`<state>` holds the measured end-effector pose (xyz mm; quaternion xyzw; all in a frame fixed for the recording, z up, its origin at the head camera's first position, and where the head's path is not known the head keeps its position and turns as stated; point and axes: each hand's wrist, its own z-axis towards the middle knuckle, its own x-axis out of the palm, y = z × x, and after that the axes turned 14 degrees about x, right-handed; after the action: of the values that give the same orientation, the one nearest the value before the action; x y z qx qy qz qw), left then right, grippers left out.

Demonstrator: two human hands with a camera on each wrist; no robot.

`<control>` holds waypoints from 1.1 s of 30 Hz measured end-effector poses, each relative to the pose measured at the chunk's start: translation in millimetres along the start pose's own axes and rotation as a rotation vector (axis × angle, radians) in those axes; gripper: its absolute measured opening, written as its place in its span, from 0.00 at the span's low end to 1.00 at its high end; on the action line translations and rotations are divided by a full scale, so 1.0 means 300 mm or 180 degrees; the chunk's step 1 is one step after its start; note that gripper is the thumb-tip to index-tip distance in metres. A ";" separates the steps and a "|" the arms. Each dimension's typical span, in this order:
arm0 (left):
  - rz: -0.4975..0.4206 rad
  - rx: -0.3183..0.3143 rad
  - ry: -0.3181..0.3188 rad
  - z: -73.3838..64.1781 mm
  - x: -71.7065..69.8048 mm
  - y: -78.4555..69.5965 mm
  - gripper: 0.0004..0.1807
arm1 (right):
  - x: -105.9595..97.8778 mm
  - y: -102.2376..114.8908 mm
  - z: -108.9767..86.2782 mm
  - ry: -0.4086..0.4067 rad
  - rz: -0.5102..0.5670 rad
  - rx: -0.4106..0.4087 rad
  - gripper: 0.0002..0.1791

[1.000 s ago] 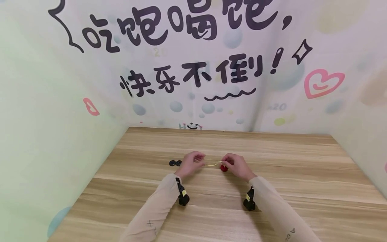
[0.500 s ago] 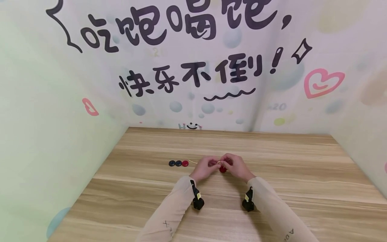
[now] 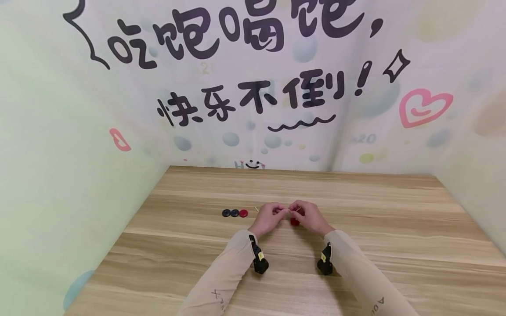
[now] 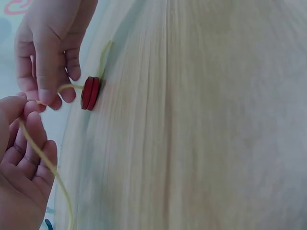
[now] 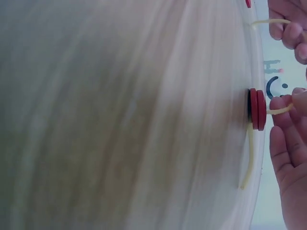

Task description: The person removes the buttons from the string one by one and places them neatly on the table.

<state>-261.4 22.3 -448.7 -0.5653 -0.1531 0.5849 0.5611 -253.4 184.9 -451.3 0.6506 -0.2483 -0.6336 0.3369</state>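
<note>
My left hand (image 3: 270, 217) pinches a yellow cord (image 4: 49, 165) between thumb and forefinger, its fingertips close against those of my right hand (image 3: 310, 216). The right thumb and fingers (image 5: 288, 117) pinch the same cord near a small stack of red disc-shaped beads (image 4: 90, 93). In the right wrist view a dark disc edge shows behind the red beads (image 5: 258, 109). The cord runs through the stack, and a short tail (image 5: 247, 167) sticks out on the other side. The stack hangs just below the right fingers; whether it touches the table cannot be told.
Left of the hands, two dark blue discs (image 3: 230, 213) and one red disc (image 3: 243, 213) lie in a row on the wooden table (image 3: 375, 245). A printed cloth wall (image 3: 253, 149) stands behind the table. Black cameras (image 3: 259, 261) sit on both wrists.
My left hand has moved right to meet the right hand, uncovering the red disc in the row. The cord stretch between the hands has shortened. The right hand stays nearly in place.
</note>
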 end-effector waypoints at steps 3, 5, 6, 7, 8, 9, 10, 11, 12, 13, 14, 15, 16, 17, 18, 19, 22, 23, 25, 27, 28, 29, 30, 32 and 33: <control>-0.0053 -0.0008 -0.0048 0.001 0.001 -0.008 0.10 | -0.002 -0.007 -0.002 0.0038 -0.0058 -0.0020 0.03; -0.0089 -0.0011 -0.0088 -0.001 0.000 -0.008 0.10 | -0.003 -0.014 -0.002 0.0052 -0.0079 -0.0036 0.03; -0.0112 -0.0012 -0.0102 -0.002 -0.001 -0.007 0.10 | -0.004 -0.019 -0.002 0.0055 -0.0086 -0.0042 0.03; -0.0128 -0.0005 -0.0113 -0.005 -0.003 -0.005 0.10 | -0.004 -0.023 -0.001 0.0058 -0.0080 -0.0050 0.03; -0.0133 0.0003 -0.0108 -0.008 -0.006 -0.003 0.10 | -0.005 -0.027 0.000 0.0059 -0.0060 -0.0049 0.03; -0.0131 0.0020 -0.0088 -0.011 -0.009 0.000 0.10 | -0.005 -0.032 0.000 0.0057 -0.0040 -0.0043 0.03; -0.0145 0.0019 -0.0053 -0.015 -0.013 0.005 0.10 | -0.005 -0.035 0.001 0.0060 0.0006 -0.0024 0.04; -0.0180 0.0017 -0.0008 -0.019 -0.017 0.011 0.10 | -0.006 -0.038 0.002 0.0050 0.0048 -0.0019 0.04; -0.0191 0.0004 0.0058 -0.023 -0.021 0.015 0.10 | -0.007 -0.041 0.003 0.0037 0.0082 -0.0027 0.04; -0.0200 -0.0016 0.0125 -0.026 -0.026 0.020 0.10 | -0.008 -0.041 0.003 0.0024 0.0131 -0.0022 0.04; -0.0195 -0.0054 0.0189 -0.029 -0.029 0.024 0.11 | -0.009 -0.041 0.003 0.0010 0.0170 -0.0023 0.04; -0.0209 -0.0086 0.0232 -0.030 -0.032 0.029 0.11 | -0.010 -0.041 0.003 0.0001 0.0193 -0.0025 0.03; -0.0207 -0.0135 0.0265 -0.030 -0.034 0.032 0.11 | -0.011 -0.039 0.004 -0.0005 0.0214 -0.0025 0.03; -0.0192 -0.0165 0.0277 -0.030 -0.035 0.033 0.12 | -0.011 -0.036 0.004 -0.0014 0.0219 -0.0026 0.03; -0.0174 -0.0198 0.0269 -0.028 -0.035 0.033 0.12 | -0.011 -0.033 0.005 -0.0008 0.0218 -0.0032 0.03; -0.0176 -0.0211 0.0242 -0.024 -0.031 0.033 0.12 | -0.011 -0.030 0.005 0.0001 0.0221 -0.0025 0.03; -0.0247 -0.0199 0.0167 -0.014 -0.016 0.025 0.14 | -0.010 -0.022 0.006 0.0044 0.0234 -0.0059 0.03; -0.0260 -0.0173 0.0152 -0.011 -0.009 0.021 0.14 | -0.009 -0.019 0.006 0.0052 0.0245 -0.0089 0.03; -0.0252 -0.0118 0.0129 -0.006 0.005 0.015 0.13 | -0.007 -0.015 0.005 0.0073 0.0295 -0.0132 0.03; -0.0221 -0.0084 0.0091 -0.004 0.018 0.014 0.11 | -0.005 -0.013 0.005 0.0077 0.0334 -0.0173 0.03; -0.0195 -0.0080 0.0068 -0.004 0.024 0.014 0.10 | -0.005 -0.013 0.005 0.0076 0.0344 -0.0181 0.03; -0.0167 -0.0102 0.0040 -0.005 0.028 0.013 0.09 | -0.005 -0.014 0.004 0.0070 0.0336 -0.0188 0.03; -0.0170 -0.0118 0.0010 -0.006 0.031 0.014 0.08 | -0.005 -0.015 0.004 0.0066 0.0324 -0.0177 0.03; -0.0166 -0.0155 -0.0043 -0.007 0.034 0.014 0.08 | -0.008 -0.020 0.004 0.0051 0.0273 -0.0124 0.02; -0.0152 -0.0159 -0.0060 -0.008 0.035 0.014 0.08 | -0.010 -0.023 0.003 0.0049 0.0236 -0.0110 0.02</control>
<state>-258.8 28.6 -458.0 -0.5698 -0.1864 0.5727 0.5592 -255.3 191.5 -454.5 0.6400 -0.2587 -0.6198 0.3732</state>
